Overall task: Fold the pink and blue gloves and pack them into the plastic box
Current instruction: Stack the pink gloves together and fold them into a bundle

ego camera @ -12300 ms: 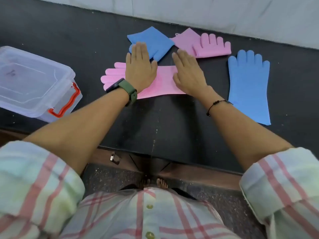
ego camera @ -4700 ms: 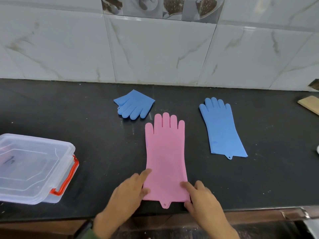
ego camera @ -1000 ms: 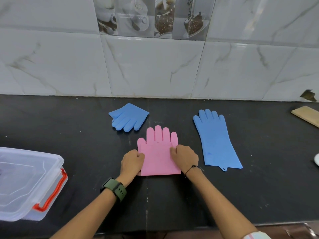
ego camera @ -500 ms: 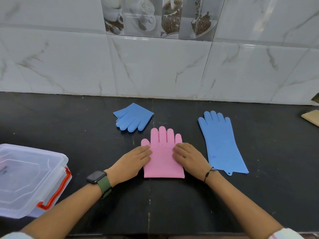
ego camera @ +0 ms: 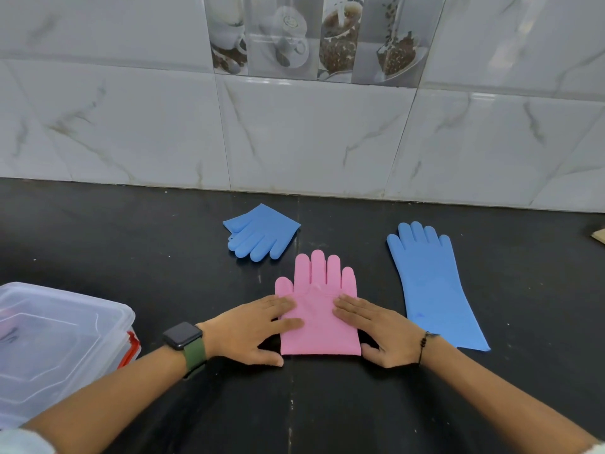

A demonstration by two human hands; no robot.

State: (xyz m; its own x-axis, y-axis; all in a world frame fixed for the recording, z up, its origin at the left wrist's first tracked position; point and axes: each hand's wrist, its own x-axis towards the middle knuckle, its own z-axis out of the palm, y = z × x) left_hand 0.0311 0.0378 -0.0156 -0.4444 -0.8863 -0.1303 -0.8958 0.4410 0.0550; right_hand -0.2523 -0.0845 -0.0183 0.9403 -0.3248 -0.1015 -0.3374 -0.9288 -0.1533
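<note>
A pink glove lies folded in half on the black counter, its fingers pointing at the wall. My left hand presses flat on its left edge and my right hand presses flat on its right edge, fingers straight. A folded blue glove sits behind it to the left. An unfolded blue glove lies flat to the right. The clear plastic box with its lid on and a red latch stands at the left edge.
A tiled wall runs along the back of the counter. A wooden piece shows at the far right edge. Bare counter lies between the box and the gloves.
Half a second ago both hands pressed the folded pink glove as now; they have slid slightly outward to its edges. One second ago the fingers were curled at the fold.
</note>
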